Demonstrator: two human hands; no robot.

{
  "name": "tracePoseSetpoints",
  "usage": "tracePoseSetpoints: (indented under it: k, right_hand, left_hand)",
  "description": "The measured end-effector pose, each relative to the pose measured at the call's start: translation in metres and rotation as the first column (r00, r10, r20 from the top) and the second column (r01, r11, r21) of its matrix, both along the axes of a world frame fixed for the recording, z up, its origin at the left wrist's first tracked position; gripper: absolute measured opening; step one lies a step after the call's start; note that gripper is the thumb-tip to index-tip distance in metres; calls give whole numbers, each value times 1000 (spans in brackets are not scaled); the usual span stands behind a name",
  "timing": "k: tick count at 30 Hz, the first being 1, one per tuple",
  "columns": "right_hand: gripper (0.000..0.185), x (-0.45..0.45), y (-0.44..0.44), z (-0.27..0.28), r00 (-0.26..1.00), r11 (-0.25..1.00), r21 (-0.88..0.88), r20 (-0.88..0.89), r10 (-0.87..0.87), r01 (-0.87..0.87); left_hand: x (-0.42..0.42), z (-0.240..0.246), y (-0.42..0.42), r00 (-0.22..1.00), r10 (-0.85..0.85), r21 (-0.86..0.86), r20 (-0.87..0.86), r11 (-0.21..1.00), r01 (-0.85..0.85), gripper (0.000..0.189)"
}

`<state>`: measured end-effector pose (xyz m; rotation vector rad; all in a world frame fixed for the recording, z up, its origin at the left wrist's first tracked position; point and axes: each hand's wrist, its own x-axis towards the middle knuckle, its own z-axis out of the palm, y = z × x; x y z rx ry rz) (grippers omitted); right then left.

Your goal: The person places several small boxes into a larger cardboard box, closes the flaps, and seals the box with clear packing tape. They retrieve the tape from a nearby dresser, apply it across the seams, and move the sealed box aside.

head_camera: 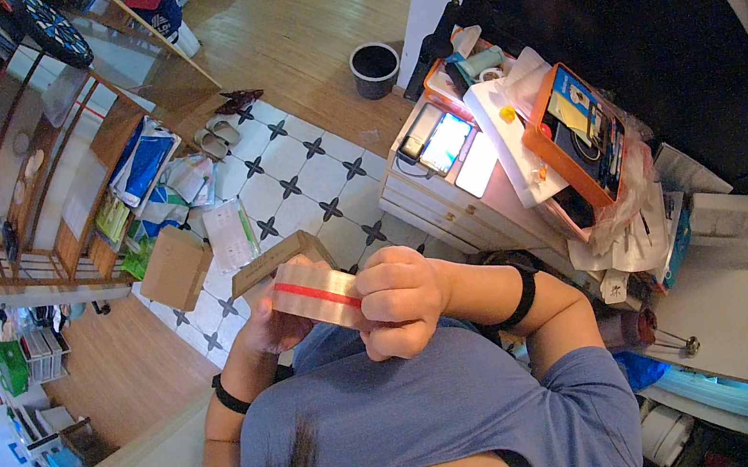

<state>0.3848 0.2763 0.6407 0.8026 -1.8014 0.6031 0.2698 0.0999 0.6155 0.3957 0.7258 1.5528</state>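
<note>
A wide roll of packing tape [314,294] with a red stripe around its outside is held up in front of my chest. My left hand [268,325] grips the roll from the left side, with its fingers partly hidden behind it. My right hand [398,301] is curled into a fist against the right end of the tape. What its fingertips pinch is hidden. Just beyond the roll, a flat cardboard piece [276,259] is partly covered by my hands.
A cardboard box [176,269] and a plastic-wrapped packet [229,233] lie on the tiled floor. To the right, a drawer cabinet [439,206] carries a lit phone [447,141] and an orange tray [537,136]. Farther off are a black bin [376,70] and slippers [218,137]. Wooden shelves [66,185] line the left.
</note>
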Motion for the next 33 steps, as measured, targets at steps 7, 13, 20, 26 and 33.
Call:
tracePoseSetpoints:
  k: [7,13,20,26,33]
  right_hand:
    - [22,-6,-4,3,997,999,-53,-70,-13,9]
    - [20,-4,-4,3,997,999,10,-75,-33,34]
    - [20,-5,-3,3,993,998,21,-106,-51,54]
    - [22,-9,-4,5,993,999,19,-115,-35,38]
    - [23,-10,-4,3,992,999,34,-122,-38,42]
  left_hand:
    - [-5,-5,4,999,-44,150,-12,988,45,70]
    - [-6,-9,2,999,-53,170,9,984,50,70]
    - [-6,-10,3,1000,4,167,27,986,-8,70]
    - [-10,-11,3,999,-30,165,12,986,27,70]
    - [-5,-1,6,1000,16,120,-1,993,-15,69]
